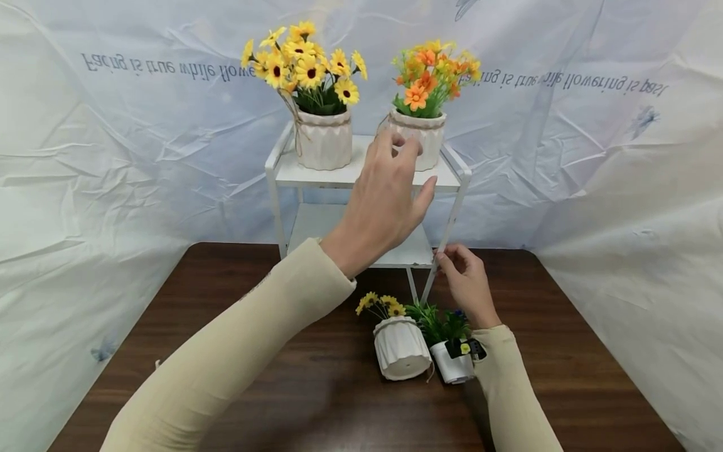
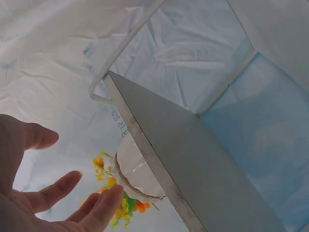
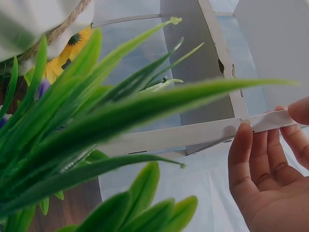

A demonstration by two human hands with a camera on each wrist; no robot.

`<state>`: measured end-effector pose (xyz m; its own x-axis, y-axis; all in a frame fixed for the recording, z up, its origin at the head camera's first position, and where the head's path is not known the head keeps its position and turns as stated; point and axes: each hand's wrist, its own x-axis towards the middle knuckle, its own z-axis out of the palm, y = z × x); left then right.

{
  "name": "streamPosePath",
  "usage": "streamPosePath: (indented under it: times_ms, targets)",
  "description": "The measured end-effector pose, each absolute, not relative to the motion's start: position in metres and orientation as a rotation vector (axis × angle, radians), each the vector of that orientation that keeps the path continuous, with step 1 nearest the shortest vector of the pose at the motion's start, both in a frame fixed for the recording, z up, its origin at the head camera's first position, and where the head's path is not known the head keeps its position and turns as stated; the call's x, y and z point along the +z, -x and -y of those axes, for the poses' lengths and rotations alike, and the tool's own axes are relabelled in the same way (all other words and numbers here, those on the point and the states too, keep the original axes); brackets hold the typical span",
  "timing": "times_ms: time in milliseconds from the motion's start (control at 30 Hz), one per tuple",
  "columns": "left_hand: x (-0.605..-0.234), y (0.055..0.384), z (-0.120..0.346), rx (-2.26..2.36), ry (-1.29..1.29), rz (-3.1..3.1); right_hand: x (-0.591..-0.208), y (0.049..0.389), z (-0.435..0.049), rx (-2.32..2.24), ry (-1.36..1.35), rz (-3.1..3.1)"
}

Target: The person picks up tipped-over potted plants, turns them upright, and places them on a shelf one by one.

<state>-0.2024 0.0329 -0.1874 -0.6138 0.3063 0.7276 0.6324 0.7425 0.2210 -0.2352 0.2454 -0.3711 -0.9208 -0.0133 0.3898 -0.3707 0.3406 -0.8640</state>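
Observation:
A white two-tier shelf (image 1: 322, 176) stands at the back of the table. On its top tier are a ribbed white pot of yellow flowers (image 1: 324, 141) and one of orange flowers (image 1: 432, 138). My left hand (image 1: 381, 198) hovers in front of the orange-flowered pot, its fingers loosely bent and spread. The left wrist view shows a gap between those fingers and the pot (image 2: 137, 166), with nothing held. Low on the shelf's right side, my right hand (image 1: 470, 284) pinches the shelf leg (image 3: 265, 121) between thumb and fingers.
Two more potted plants lie tipped on the brown table (image 1: 271, 376): a ribbed white pot with yellow flowers (image 1: 401, 348) and a smaller white pot with green leaves (image 1: 452, 364), close by my right wrist. A pale printed sheet (image 1: 186, 157) hangs behind and at both sides.

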Motion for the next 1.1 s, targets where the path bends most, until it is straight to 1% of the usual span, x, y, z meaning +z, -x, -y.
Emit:
streamPosePath:
  times_ms: [233, 800, 1100]
  targets:
    - [-0.198, 0.193, -0.031, -0.580, 0.669, 2.234, -0.372, 0.235, -0.246, 1.589, -0.350, 2.304]
    - [-0.231, 0.182, -0.036, -0.477, 0.530, 2.216, -0.372, 0.234, -0.245, 1.588, -0.345, 2.299]
    - [-0.243, 0.178, -0.035, -0.501, 0.478, 2.221, -0.370, 0.233, -0.246, 1.581, -0.346, 2.290]
